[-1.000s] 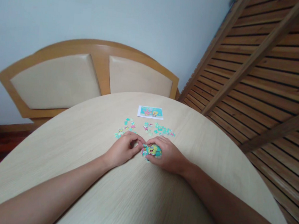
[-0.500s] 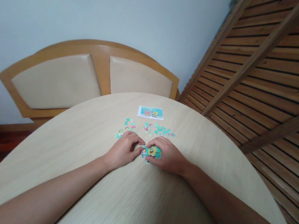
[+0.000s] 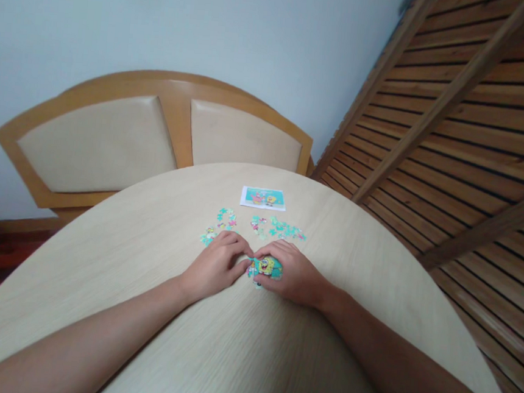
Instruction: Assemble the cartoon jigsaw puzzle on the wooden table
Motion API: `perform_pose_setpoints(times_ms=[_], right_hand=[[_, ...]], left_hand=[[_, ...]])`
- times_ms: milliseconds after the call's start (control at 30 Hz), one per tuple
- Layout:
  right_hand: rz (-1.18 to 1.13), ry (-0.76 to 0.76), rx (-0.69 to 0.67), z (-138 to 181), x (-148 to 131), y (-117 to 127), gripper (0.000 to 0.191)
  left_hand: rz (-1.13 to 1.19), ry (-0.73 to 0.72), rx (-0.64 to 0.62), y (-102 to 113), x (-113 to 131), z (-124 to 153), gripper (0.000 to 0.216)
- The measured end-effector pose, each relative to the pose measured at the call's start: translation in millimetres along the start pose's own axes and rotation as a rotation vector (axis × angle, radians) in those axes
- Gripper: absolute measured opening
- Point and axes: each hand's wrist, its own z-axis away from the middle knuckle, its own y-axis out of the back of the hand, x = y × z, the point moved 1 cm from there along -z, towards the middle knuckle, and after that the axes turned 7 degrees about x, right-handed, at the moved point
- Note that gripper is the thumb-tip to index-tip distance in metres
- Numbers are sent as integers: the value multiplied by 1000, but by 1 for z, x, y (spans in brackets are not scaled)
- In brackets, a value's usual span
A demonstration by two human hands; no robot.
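A joined section of a jigsaw puzzle, teal with a yellow cartoon character, lies on the table in front of me. My right hand curves around it, thumb along the near edge and fingers along the far edge. At the section's left side my left hand pinches a small teal puzzle piece between thumb and forefinger. That piece touches the section's edge; whether it is locked in I cannot tell. My fingers and palm hide part of the section's right side.
Loose puzzle pieces lie beyond my hands in a left group, a middle group and a right group. Behind them is a picture card. A padded wooden headboard stands past the round table's far edge.
My left fingertips have closed slightly toward the section's upper left edge, nearer to my right forefinger. My right hand keeps its hold, and the loose pieces have not moved.
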Motion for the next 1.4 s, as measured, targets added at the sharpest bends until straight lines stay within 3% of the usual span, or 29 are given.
perform_pose_setpoints(times_ms=[333, 433, 567, 767, 900, 1133, 1400], right_hand=[[-31, 3, 22, -1, -2, -1, 28], [-93, -88, 155, -3, 4, 0, 15], [-94, -315, 385, -4, 25, 6, 22], [-13, -417, 426, -1, 50, 13, 26], [92, -409, 451, 1, 54, 12, 25], [298, -350, 392, 2, 46, 8, 15], [235, -268, 193, -1, 28, 7, 17]], left_hand=[[-54, -38, 10, 1, 4, 2, 11], [-60, -31, -2, -1, 3, 2, 11], [-51, -24, -16, -1, 3, 2, 12], [-46, -68, -23, 1, 6, 3, 18], [-28, -84, -28, 0, 4, 4, 18], [-30, -96, -42, 0, 5, 4, 18], [-6, -100, -66, 2, 7, 3, 18]])
